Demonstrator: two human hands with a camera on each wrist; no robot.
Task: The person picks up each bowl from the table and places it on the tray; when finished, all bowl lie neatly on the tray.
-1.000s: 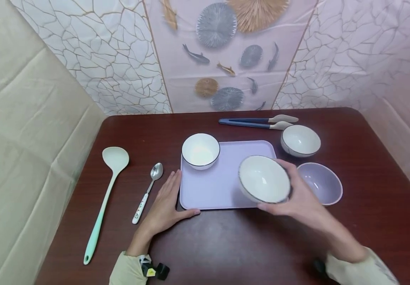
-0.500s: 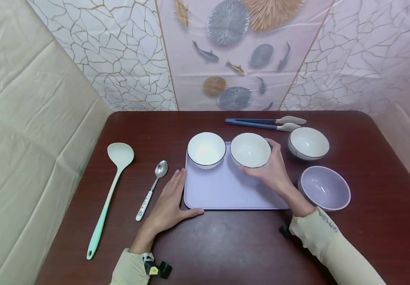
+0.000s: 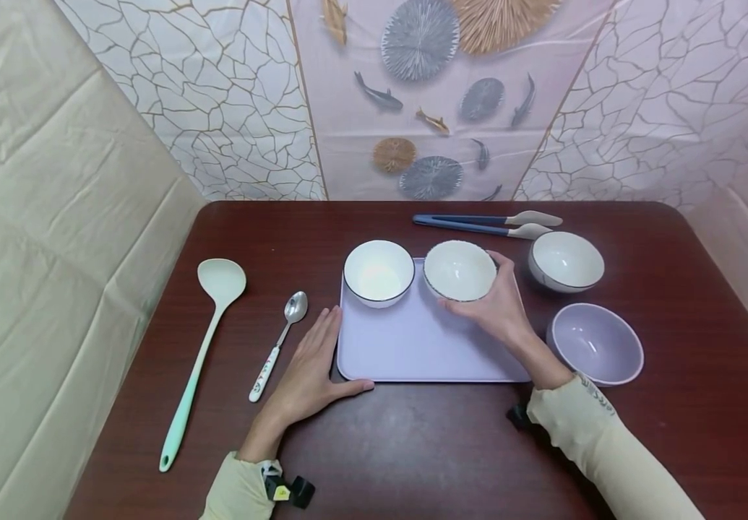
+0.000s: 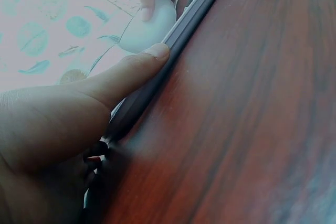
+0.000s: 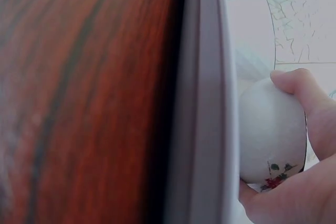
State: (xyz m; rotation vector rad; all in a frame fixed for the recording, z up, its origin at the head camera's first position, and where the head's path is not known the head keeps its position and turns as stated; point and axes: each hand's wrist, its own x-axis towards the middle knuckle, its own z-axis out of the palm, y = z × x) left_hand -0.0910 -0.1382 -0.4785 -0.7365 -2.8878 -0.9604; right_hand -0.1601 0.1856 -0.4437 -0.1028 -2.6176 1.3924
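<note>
My right hand [image 3: 497, 307] grips a white bowl [image 3: 460, 270] by its right side, thumb at the near edge, over the back right part of the lavender tray [image 3: 432, 354]. In the right wrist view this bowl [image 5: 270, 129] shows a red flower print on its side. A second white bowl [image 3: 379, 271] with a dark rim stands on the tray's back left corner, just left of the held one. At the tray's front left corner, my left hand [image 3: 308, 368] rests with straight fingers along the left edge and its thumb [image 4: 131, 72] along the front edge.
Right of the tray are another white bowl [image 3: 566, 261] and a lavender bowl [image 3: 596, 343]. Blue tongs [image 3: 465, 223] with pale tips lie behind. On the left lie a metal spoon [image 3: 279, 345] with a white handle and a long ladle [image 3: 207, 347] with a mint handle.
My right hand has carried the white bowl back and left, to beside the other bowl on the tray. The left hand stays at the tray's corner. The head view has shifted slightly.
</note>
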